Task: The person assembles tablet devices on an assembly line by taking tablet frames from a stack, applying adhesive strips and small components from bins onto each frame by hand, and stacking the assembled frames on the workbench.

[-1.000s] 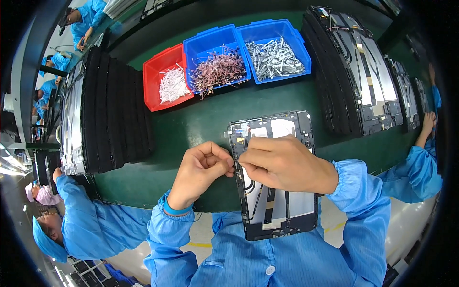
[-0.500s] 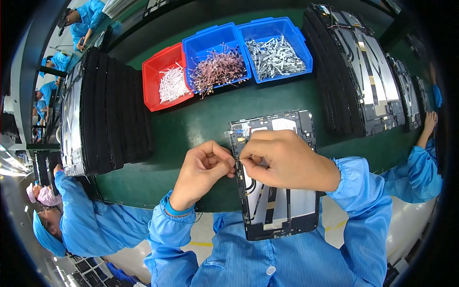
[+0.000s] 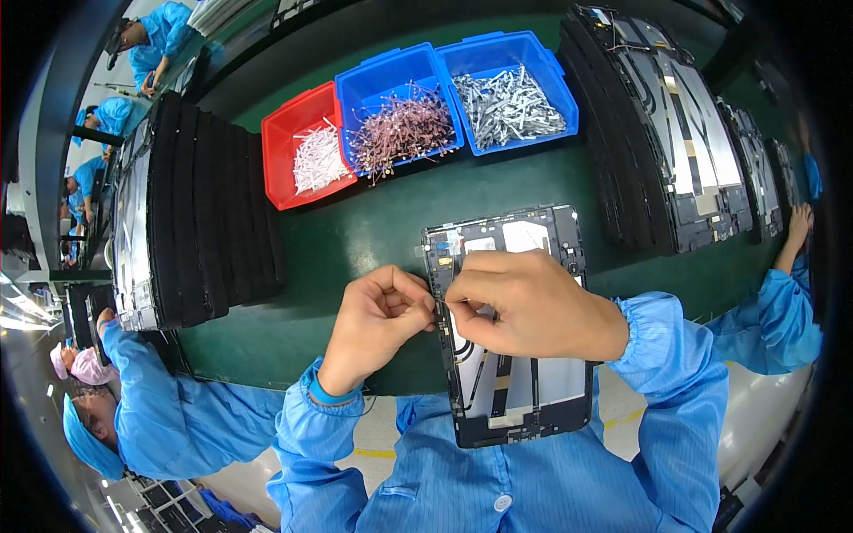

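An opened tablet body [image 3: 560,391] lies tilted at the bench's near edge, its silver inside, black frame and thin ribbon cables facing up. At its left edge, my left hand [image 3: 378,324] has thumb and forefinger pinched together, with any small part between them hidden. My right hand [image 3: 538,306] reaches across the upper middle of the tablet. Its thumb and forefinger pinch close beside the left fingertips, and what they hold is too small to make out. Part of the tablet's interior is covered by the right hand.
Beyond the tablet stand a red bin [image 3: 277,164] of white strips, a blue bin [image 3: 364,84] of pinkish-brown thin cables and another blue bin [image 3: 560,89] of silver-grey strips. Stacked tablet bodies with black padding stand left [image 3: 213,213] and right [image 3: 613,151]. Co-workers sit on both sides.
My right hand has dipped slightly toward me, its fingers more curled at the tablet's left edge. My left hand stays nearly in place.
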Available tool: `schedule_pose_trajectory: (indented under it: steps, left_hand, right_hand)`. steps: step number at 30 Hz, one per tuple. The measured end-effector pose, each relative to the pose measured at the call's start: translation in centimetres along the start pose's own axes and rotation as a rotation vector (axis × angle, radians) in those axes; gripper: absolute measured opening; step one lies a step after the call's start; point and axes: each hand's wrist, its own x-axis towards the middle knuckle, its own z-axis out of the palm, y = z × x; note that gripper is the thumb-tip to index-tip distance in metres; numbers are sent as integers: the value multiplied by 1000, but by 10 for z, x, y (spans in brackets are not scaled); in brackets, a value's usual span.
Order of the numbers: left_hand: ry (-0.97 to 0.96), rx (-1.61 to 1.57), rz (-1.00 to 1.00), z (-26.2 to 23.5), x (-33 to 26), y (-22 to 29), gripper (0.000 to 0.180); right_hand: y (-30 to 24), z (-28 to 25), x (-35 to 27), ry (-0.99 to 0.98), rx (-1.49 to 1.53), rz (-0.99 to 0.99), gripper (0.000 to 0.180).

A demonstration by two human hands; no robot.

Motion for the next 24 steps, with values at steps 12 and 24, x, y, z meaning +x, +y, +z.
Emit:
schedule_pose_trajectory:
  steps: [12,24]
  left_hand:
    - [-18,27,33,3,0,1,10]
    - [-86,135,-29,-3,13,2,16]
  right_hand:
    - [-17,-5,-4,86,-85,107,9]
    - [-4,-36,49,400,-387,228,12]
